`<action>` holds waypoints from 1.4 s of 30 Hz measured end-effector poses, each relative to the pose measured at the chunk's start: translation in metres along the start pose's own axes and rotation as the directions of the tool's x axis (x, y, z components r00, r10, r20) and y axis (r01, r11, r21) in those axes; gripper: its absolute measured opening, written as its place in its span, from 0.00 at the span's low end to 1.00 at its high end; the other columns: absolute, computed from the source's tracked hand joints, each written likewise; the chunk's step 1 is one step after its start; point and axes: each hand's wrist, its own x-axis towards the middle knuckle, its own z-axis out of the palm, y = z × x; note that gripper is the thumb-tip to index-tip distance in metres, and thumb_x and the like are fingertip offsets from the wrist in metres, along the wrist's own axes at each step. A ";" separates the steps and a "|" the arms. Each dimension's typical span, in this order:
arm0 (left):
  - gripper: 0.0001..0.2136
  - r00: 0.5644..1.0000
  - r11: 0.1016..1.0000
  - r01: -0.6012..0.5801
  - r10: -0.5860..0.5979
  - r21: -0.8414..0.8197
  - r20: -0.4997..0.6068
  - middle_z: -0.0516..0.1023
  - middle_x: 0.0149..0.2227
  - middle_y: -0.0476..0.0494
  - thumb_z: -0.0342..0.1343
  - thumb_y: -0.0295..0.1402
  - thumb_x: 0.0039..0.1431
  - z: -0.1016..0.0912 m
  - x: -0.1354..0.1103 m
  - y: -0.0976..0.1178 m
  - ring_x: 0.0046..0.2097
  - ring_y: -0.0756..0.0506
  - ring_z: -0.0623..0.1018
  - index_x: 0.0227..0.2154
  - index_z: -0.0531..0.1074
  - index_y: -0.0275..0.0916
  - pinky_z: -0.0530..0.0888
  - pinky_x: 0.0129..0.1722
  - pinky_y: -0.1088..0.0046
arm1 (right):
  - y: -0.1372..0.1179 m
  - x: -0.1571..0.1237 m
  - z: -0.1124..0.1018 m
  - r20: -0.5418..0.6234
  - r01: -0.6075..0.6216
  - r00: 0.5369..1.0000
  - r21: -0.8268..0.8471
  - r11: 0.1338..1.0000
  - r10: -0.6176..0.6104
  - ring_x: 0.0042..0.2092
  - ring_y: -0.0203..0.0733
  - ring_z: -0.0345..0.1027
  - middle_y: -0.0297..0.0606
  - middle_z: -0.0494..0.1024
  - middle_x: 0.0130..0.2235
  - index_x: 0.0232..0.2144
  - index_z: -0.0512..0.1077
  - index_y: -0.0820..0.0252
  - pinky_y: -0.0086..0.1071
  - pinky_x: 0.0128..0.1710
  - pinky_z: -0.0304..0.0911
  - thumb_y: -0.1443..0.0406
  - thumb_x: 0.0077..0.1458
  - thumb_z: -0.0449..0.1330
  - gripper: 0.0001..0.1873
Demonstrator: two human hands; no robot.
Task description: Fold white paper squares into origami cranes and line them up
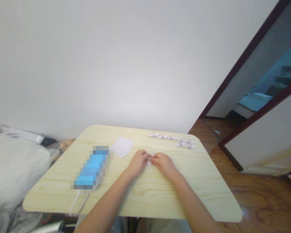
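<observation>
Between my two hands, just above or on the wooden tabletop, is a small piece of folded white paper (149,163). My left hand (138,162) pinches its left side. From the right, the fingertips of my right hand (164,164) are closed on the same paper. Narrow points of it stick out above and below the fingers; the middle is hidden. Beyond my right hand, several small folded paper figures (171,138) with pointed ends lie in rows near the table's back right. Up and left of my left hand rests a stack of white paper sheets (122,146).
A phone (91,170) with a blurred-out screen and a strap (75,205) lies on the left of the light wooden table (208,184). White wall (135,64) rises behind it. White bedding (9,171) is at the left; a doorway with a dark frame (242,63) at the right.
</observation>
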 end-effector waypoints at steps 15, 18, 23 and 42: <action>0.10 1.000 0.998 -0.006 0.005 0.063 0.020 0.72 0.35 0.43 0.52 0.30 0.52 -0.001 0.003 -0.006 0.39 0.45 0.69 0.36 0.75 0.43 0.65 0.40 0.69 | 0.008 0.000 -0.001 -0.010 0.015 1.000 0.056 0.998 -0.015 0.42 0.39 0.65 0.37 0.75 0.40 0.39 0.72 0.55 0.32 0.44 0.58 0.69 0.54 0.53 0.12; 0.10 1.000 0.998 -0.010 0.009 0.061 0.008 0.72 0.35 0.43 0.52 0.29 0.52 -0.001 0.003 -0.007 0.39 0.45 0.69 0.37 0.75 0.42 0.65 0.40 0.69 | 0.010 0.000 0.000 0.003 0.026 1.000 0.015 1.000 -0.026 0.43 0.38 0.65 0.35 0.75 0.40 0.39 0.72 0.53 0.32 0.44 0.58 0.68 0.54 0.54 0.12; 0.10 1.000 0.998 0.002 -0.003 0.064 0.017 0.72 0.35 0.43 0.52 0.29 0.52 0.000 0.003 -0.007 0.39 0.45 0.69 0.37 0.75 0.42 0.66 0.41 0.69 | 0.012 0.001 0.000 0.031 0.017 0.999 -0.027 0.999 -0.016 0.42 0.38 0.65 0.34 0.75 0.40 0.38 0.73 0.52 0.30 0.43 0.57 0.65 0.54 0.55 0.10; 0.11 0.997 0.999 0.052 -0.051 0.008 -0.055 0.73 0.35 0.44 0.56 0.39 0.49 0.003 0.003 -0.009 0.39 0.45 0.70 0.35 0.75 0.44 0.66 0.40 0.69 | 0.006 0.002 0.011 -0.131 -0.183 0.972 0.081 0.980 0.193 0.35 0.37 0.63 0.37 0.72 0.31 0.31 0.68 0.61 0.29 0.36 0.58 0.68 0.56 0.50 0.07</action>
